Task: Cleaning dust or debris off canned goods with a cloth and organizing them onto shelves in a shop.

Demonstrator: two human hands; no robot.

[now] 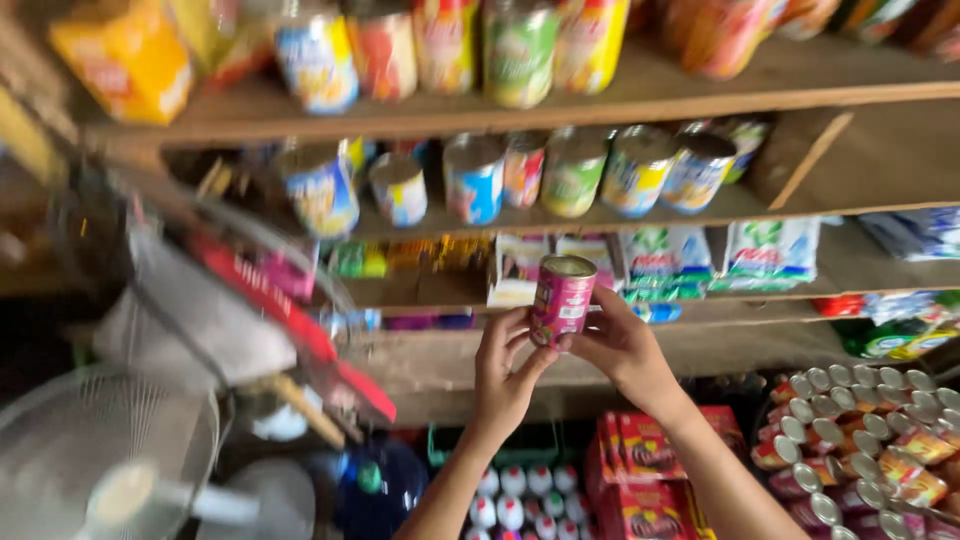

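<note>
A pink tin can [561, 299] with a metal lid is raised upright in front of wooden shelves. My left hand [505, 368] grips its lower left side with fingers and thumb. My right hand [622, 345] holds its right side and bottom. Both forearms reach up from the lower middle of the view. The can sits level with the third shelf, apart from the goods behind it.
Wooden shelves [640, 95] carry rows of coloured tins [575, 172] and packets [665, 258]. Several small cans [860, 430] lie stacked at lower right. Red boxes [640, 470] and white-capped bottles [515, 500] sit below. A fan [110, 460] stands at lower left.
</note>
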